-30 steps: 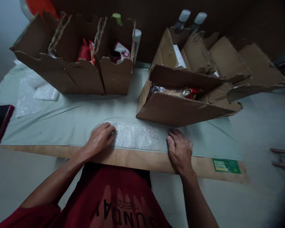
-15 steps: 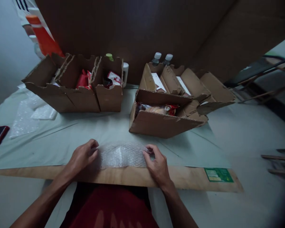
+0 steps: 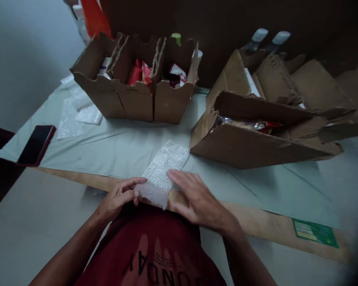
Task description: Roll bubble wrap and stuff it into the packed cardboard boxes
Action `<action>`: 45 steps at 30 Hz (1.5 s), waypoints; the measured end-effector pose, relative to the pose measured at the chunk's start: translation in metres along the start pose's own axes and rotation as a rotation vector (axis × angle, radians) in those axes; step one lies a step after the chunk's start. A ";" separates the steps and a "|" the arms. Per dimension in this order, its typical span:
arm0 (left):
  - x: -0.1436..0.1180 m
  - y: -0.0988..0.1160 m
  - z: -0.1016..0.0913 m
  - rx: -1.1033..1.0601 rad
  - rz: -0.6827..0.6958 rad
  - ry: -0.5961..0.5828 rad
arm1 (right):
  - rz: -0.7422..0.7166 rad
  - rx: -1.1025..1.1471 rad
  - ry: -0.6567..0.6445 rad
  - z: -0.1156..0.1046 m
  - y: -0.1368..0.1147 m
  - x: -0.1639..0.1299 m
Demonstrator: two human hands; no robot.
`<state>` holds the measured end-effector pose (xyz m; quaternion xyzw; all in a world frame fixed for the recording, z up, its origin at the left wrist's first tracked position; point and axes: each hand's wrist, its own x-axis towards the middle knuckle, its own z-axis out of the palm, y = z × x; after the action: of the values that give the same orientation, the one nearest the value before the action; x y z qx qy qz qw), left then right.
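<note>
Both hands (image 3: 158, 198) hold bubble wrap (image 3: 164, 169), long axis running away rightward.

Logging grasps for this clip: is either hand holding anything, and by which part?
The left hand pinches the bubble wrap sheet at its near end, by the table edge; the right hand lies flat, fingers on the sheet's right side.

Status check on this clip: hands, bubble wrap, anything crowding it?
Left hand pinches near end of clear bubble-wrap sheet. Right hand flat on its right edge, fingers spread. Open brown cardboard box close beside, not touching.
</note>
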<state>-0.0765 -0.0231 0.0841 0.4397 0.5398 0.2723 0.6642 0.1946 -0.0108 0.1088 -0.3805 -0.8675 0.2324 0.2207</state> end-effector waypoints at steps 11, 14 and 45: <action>0.034 0.024 0.016 0.862 0.108 0.042 | 0.445 0.003 0.360 0.082 -0.001 -0.014; 0.047 0.029 0.022 1.098 0.087 0.092 | 0.379 -0.257 0.509 0.067 -0.005 -0.024; 0.034 -0.007 0.015 0.987 0.830 0.090 | 0.242 -0.028 0.177 0.056 0.013 -0.006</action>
<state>-0.0540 -0.0016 0.0623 0.8539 0.4138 0.2442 0.2000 0.1745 -0.0210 0.0560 -0.5042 -0.7957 0.2105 0.2615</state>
